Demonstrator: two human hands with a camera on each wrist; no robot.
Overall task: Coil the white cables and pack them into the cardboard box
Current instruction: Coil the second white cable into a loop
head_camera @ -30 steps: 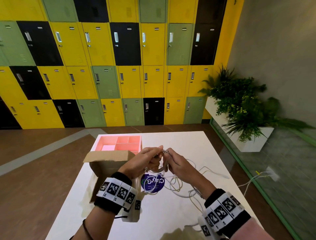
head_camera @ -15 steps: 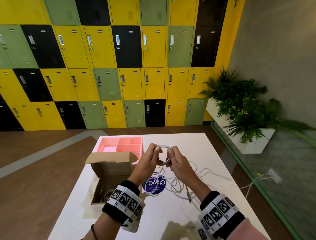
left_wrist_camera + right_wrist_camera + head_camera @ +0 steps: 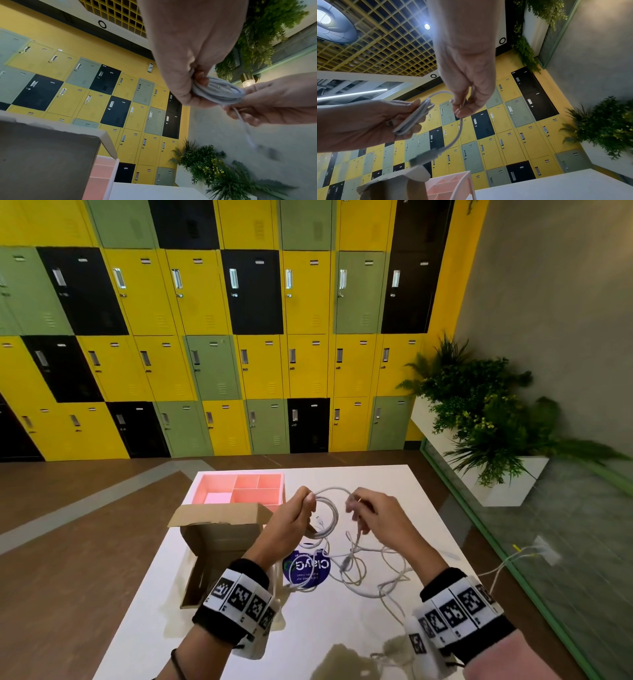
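Note:
My left hand [image 3: 297, 510] [image 3: 192, 75] [image 3: 385, 119] grips a small coil of white cable [image 3: 327, 517] [image 3: 221, 92] [image 3: 418, 115] held above the white table [image 3: 370, 625]. My right hand [image 3: 368, 513] [image 3: 467, 97] [image 3: 271, 104] pinches the loose strand of the same cable [image 3: 458, 129] just right of the coil; its plug end [image 3: 424, 157] dangles blurred below. More loose white cables [image 3: 370, 570] lie tangled on the table under my hands. The open cardboard box [image 3: 219, 546] [image 3: 42, 155] [image 3: 393, 186] stands to the left of my left hand.
A pink divided tray [image 3: 239, 491] sits behind the box. A blue round sticker [image 3: 306, 568] lies on the table beneath the cables. A planter with green plants [image 3: 486, 433] stands at the right, lockers [image 3: 219, 337] along the far wall. One cable runs off the table's right edge.
My hands have drawn slightly apart. The right hand has pulled a loop of strand out to the right of the coil, which my left hand still grips.

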